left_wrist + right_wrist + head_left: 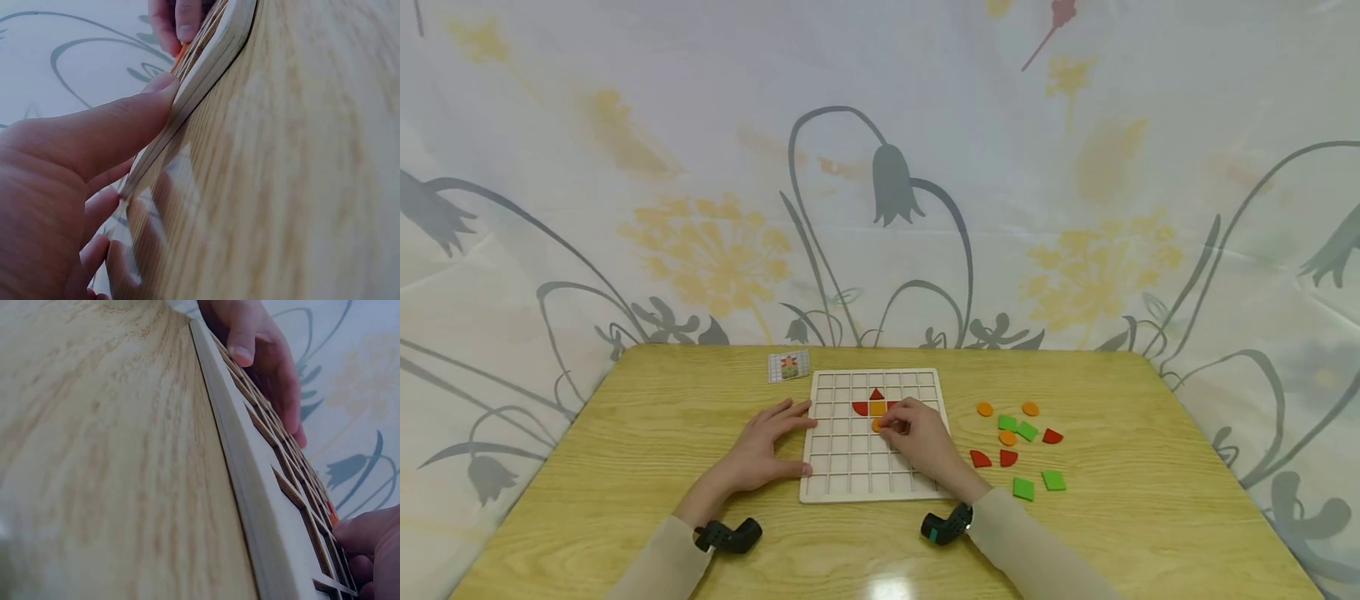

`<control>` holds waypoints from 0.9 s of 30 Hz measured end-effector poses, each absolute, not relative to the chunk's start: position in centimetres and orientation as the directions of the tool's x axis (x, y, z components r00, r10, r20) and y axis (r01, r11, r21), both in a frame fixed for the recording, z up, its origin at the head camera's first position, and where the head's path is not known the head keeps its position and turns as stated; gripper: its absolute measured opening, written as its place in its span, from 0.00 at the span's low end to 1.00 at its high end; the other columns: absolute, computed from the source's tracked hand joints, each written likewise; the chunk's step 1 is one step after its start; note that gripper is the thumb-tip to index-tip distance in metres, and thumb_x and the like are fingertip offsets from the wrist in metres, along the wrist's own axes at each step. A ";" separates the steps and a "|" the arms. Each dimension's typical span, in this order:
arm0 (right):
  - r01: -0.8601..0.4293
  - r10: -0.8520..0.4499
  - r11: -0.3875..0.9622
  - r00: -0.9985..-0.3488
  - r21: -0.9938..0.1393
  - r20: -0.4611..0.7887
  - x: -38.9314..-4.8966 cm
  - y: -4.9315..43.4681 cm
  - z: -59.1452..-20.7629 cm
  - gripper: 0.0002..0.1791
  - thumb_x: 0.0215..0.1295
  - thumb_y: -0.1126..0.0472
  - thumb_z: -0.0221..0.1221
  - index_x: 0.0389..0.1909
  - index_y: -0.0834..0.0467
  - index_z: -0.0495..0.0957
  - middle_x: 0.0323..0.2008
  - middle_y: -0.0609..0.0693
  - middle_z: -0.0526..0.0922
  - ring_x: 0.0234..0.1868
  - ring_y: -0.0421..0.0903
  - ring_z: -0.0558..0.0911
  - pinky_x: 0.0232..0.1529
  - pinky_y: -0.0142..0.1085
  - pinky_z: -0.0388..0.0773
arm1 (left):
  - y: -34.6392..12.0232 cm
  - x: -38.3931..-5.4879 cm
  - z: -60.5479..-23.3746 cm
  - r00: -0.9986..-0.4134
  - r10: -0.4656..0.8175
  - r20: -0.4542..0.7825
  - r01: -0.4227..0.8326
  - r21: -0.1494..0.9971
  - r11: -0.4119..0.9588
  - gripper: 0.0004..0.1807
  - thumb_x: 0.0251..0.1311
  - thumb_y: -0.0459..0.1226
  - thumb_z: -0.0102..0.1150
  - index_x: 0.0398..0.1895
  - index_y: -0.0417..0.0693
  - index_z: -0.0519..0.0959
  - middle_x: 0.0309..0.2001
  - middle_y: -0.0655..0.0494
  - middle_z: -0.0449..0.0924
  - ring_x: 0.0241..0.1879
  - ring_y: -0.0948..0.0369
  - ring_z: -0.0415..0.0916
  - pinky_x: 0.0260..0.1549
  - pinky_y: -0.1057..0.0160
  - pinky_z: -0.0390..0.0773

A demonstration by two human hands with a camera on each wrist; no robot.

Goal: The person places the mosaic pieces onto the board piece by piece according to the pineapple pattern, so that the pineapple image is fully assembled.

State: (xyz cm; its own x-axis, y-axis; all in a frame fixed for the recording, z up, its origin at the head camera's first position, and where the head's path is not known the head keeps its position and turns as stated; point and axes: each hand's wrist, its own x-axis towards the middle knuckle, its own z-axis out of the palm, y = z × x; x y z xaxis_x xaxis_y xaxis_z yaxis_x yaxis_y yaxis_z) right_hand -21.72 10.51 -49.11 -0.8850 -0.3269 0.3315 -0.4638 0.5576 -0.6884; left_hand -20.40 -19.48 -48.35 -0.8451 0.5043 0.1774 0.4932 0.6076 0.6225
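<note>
A pale wooden grid board (838, 487) lies on the table. On it sit a red triangle (877, 394), an orange square (877, 408) and a red quarter-circle piece (861, 408); another red piece (892, 405) is partly covered by the fingers. Below the square, my right hand (921, 437) pinches an orange disc (876, 426) over the grid. My left hand (760, 450) touches the board's left edge, fingers spread and thumb on the rim. The left wrist view shows that thumb (125, 128) against the board's side (206, 75).
Right of the board lie loose orange discs (985, 409), green squares (1023, 488) and red quarter-circle pieces (980, 459). A small picture card (788, 366) lies behind the board's left corner. A patterned cloth (880, 267) hangs behind the table (647, 417).
</note>
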 end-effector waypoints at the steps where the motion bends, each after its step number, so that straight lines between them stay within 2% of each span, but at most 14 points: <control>1: -0.468 -0.330 0.560 -0.883 -0.683 0.334 -21.7 10.5 -49.1 0.03 0.62 0.65 0.68 0.35 0.54 0.87 0.37 0.43 0.79 0.31 0.37 0.76 0.34 0.32 0.76 | -19.5 -20.4 -48.4 -0.845 0.503 0.182 0.495 0.622 0.607 0.34 0.53 0.50 0.72 0.64 0.49 0.78 0.74 0.48 0.62 0.75 0.41 0.47 0.64 0.29 0.44; 12: -0.457 -0.326 0.581 -0.889 -0.673 0.322 -21.6 10.4 -48.9 0.03 0.63 0.66 0.67 0.35 0.55 0.88 0.39 0.44 0.80 0.33 0.38 0.77 0.35 0.32 0.77 | -19.5 -20.5 -48.5 -0.844 0.506 0.179 0.493 0.631 0.599 0.34 0.54 0.50 0.72 0.64 0.50 0.78 0.74 0.49 0.62 0.75 0.41 0.47 0.64 0.30 0.43; 27: -0.473 -0.323 0.542 -0.880 -0.695 0.347 -21.8 10.7 -48.8 0.04 0.61 0.67 0.67 0.35 0.56 0.86 0.34 0.42 0.79 0.31 0.38 0.76 0.33 0.32 0.76 | -19.4 -20.5 -48.4 -0.842 0.509 0.178 0.496 0.624 0.604 0.34 0.53 0.50 0.73 0.64 0.49 0.77 0.74 0.48 0.62 0.75 0.40 0.47 0.64 0.29 0.43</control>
State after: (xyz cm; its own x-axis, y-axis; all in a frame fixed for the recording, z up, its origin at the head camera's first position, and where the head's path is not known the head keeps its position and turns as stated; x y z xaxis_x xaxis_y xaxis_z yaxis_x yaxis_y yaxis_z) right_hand -21.78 10.72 -48.77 -0.8802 -0.3234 0.3475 -0.4733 0.5418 -0.6946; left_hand -20.45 -19.45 -48.37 -0.8425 0.5087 0.1775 0.4961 0.6041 0.6236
